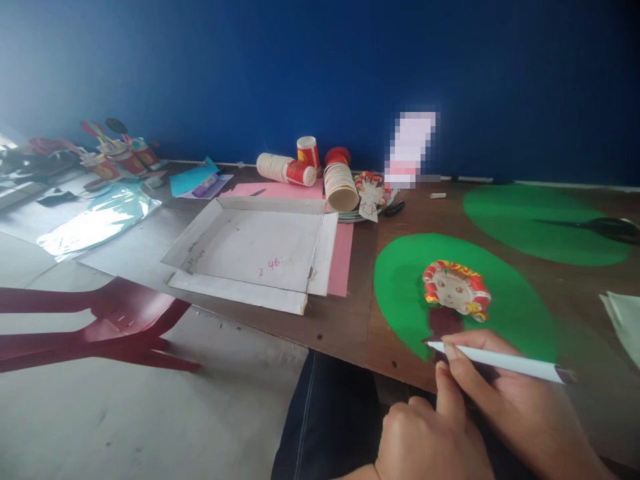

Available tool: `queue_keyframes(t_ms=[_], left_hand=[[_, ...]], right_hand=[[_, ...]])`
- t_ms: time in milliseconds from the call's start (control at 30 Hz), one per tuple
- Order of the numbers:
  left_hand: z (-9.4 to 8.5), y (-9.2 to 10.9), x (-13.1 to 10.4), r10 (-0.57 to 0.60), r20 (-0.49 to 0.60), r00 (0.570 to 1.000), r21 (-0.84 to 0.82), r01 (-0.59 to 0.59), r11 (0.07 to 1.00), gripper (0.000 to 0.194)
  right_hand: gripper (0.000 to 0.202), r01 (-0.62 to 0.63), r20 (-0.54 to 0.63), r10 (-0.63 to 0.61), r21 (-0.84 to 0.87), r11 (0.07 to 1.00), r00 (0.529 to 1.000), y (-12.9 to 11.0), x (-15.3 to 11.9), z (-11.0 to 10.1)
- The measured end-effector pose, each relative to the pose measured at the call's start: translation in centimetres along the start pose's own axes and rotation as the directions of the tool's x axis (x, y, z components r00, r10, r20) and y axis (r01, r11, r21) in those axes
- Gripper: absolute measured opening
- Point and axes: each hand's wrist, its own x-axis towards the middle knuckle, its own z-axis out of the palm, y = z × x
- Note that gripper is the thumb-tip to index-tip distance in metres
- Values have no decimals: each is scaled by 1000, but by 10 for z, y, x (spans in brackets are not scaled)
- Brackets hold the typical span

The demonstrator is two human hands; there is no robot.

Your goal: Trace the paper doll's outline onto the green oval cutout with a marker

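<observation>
A slim white marker (505, 360) with a dark tip is held in my right hand (515, 393), pinched between thumb and fingers. Its tip meets the dark maroon patch (446, 323) on a green paper oval (400, 287). Above that patch sits a doll-like head (455, 290) with a pale drawn face and curled red-and-yellow strips around it. My left hand (430, 437) is closed except for the index finger, which presses at the paper's near edge beside my right hand. Its thumb is hidden.
A shallow white box lid (260, 250) lies over pink paper (343, 267). Behind it are stacked paper cups (341, 183). Scissors (610, 228) rest on a second green oval (500, 207). A red chair (120, 313) stands left, past the table edge.
</observation>
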Motion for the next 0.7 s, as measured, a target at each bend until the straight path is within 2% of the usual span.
queue_keyframes(t_ms=[100, 233, 567, 700], left_hand=[[1, 0, 0, -2, -36, 999, -21, 1, 1000, 52], [3, 1, 0, -72, -19, 997, -26, 72, 997, 55], [2, 0, 0, -8, -11, 1000, -13, 8, 1000, 50], [-2, -3, 2, 24, 48, 999, -9, -23, 1000, 50]], right_hand=[[22, -15, 6, 15, 12, 1000, 1000, 1, 0, 2], [19, -9, 4, 9, 13, 1000, 1000, 2, 0, 4], [25, -71, 41, 70, 27, 997, 997, 4, -2, 3], [28, -90, 56, 89, 13, 996, 994, 8, -4, 5]])
